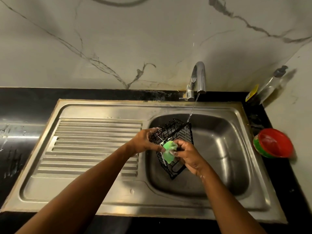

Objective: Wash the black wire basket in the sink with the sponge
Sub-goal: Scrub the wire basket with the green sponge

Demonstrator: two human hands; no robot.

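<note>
The black wire basket [179, 137] hangs tilted over the left side of the steel sink bowl [224, 149]. My left hand [145, 142] grips its left rim. My right hand [187, 154] pinches a green soapy sponge [168, 152] against the basket's front wires, and white foam runs down them. A thin stream of water from the tap [198, 78] lands on the basket's upper right corner.
A ribbed steel drainboard [91, 149] lies left of the bowl. A red and green bowl [273, 143] sits on the black counter at the right. Behind it a clear pump bottle [270, 83] and a small yellow-labelled container [251, 93] stand by the marble wall.
</note>
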